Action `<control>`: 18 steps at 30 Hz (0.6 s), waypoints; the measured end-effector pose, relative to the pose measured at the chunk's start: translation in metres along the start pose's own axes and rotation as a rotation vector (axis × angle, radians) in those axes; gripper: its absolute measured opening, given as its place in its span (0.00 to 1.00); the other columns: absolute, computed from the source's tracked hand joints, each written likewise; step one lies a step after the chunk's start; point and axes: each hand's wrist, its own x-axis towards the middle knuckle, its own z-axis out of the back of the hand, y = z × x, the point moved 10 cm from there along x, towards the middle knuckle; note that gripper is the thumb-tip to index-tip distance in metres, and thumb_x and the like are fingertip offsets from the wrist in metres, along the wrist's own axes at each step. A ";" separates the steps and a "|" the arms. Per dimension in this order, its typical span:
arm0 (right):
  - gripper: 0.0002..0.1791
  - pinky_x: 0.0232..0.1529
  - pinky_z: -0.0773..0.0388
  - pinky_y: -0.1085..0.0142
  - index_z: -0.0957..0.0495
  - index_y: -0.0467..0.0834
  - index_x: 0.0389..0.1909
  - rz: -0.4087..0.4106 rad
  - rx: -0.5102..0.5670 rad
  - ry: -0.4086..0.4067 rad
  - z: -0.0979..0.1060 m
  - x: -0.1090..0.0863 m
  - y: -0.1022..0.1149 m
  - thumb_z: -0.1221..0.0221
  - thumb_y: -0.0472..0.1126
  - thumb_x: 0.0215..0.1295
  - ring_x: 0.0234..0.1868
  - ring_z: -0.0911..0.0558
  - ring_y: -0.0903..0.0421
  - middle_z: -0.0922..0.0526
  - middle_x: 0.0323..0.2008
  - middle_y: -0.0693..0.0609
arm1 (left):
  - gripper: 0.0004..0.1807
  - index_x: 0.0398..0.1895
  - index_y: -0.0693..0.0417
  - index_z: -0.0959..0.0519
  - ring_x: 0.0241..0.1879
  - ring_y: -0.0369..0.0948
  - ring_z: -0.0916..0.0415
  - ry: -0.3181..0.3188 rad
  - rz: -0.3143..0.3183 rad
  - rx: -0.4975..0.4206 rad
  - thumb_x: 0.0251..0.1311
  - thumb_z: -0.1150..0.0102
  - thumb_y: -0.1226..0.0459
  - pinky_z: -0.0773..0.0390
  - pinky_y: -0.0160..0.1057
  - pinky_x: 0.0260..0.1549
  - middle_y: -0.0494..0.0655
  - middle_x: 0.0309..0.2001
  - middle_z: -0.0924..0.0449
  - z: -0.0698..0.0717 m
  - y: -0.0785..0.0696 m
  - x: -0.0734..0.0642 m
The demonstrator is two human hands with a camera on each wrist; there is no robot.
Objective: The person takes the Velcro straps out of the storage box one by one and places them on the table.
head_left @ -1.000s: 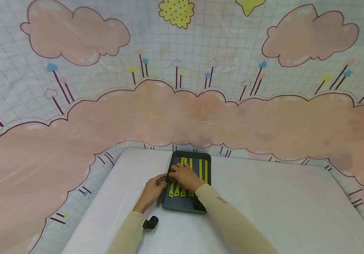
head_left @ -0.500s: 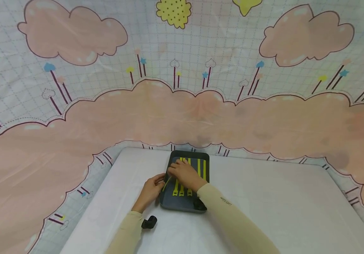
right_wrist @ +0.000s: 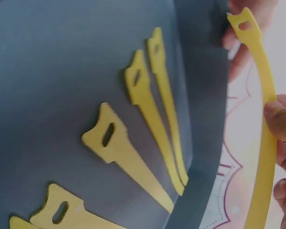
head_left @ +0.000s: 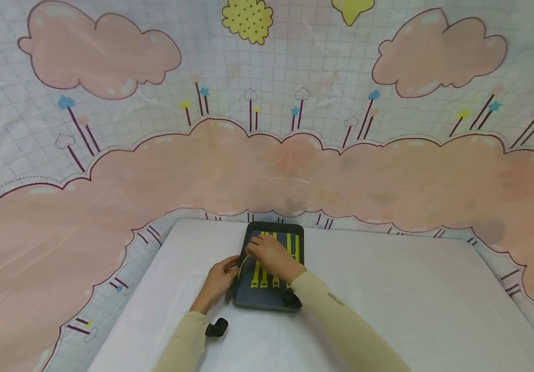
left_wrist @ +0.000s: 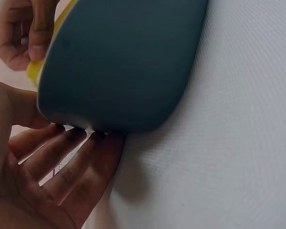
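In the head view, a dark grey tray (head_left: 257,299) holds several yellow hook-and-loop cable ties (head_left: 264,271) laid lengthwise. My right hand (head_left: 272,254) pinches one yellow cable tie (right_wrist: 266,81) between thumb and fingers, raised above the tray's left rim. Its slotted head points toward the left hand, and the strap bends slightly. My left hand (head_left: 219,281) is at the tray's left side. In the left wrist view its fingers (left_wrist: 69,171) stretch out fairly straight, tips against the tray's outer wall. Whether the left hand touches the tie's head is unclear.
The tray stands on a white-covered table (head_left: 387,299) near its back edge. Behind hangs a cloth (head_left: 294,175) printed with clouds. Small black devices sit by each wrist, one next to the left sleeve (head_left: 183,336), another over the tray's near right corner.
The leftmost cable tie lay flat in the tray one second ago; the right hand has lifted it, and it now arcs over the left rim. The left hand stays at the tray's side.
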 end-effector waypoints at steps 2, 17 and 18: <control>0.06 0.58 0.23 0.62 0.18 0.52 0.44 -0.015 0.034 -0.012 0.003 -0.003 -0.001 0.42 0.41 0.70 0.47 0.19 0.58 0.18 0.42 0.58 | 0.23 0.65 0.59 0.27 0.57 0.52 0.20 -0.002 0.001 0.007 0.67 0.47 0.67 0.18 0.42 0.48 0.60 0.59 0.20 0.001 0.002 -0.002; 0.05 0.41 0.20 0.68 0.20 0.48 0.42 -0.202 0.333 -0.134 0.022 -0.023 -0.029 0.42 0.39 0.70 0.36 0.21 0.62 0.20 0.39 0.56 | 0.23 0.65 0.57 0.26 0.57 0.52 0.21 -0.012 0.008 0.009 0.67 0.46 0.67 0.19 0.46 0.50 0.60 0.59 0.20 0.001 0.000 -0.001; 0.05 0.40 0.20 0.68 0.19 0.47 0.42 -0.216 0.358 -0.144 0.023 -0.024 -0.031 0.43 0.39 0.70 0.36 0.22 0.62 0.20 0.38 0.55 | 0.23 0.65 0.57 0.27 0.58 0.52 0.21 -0.012 0.006 0.009 0.67 0.46 0.67 0.19 0.46 0.49 0.60 0.59 0.21 0.001 0.000 0.000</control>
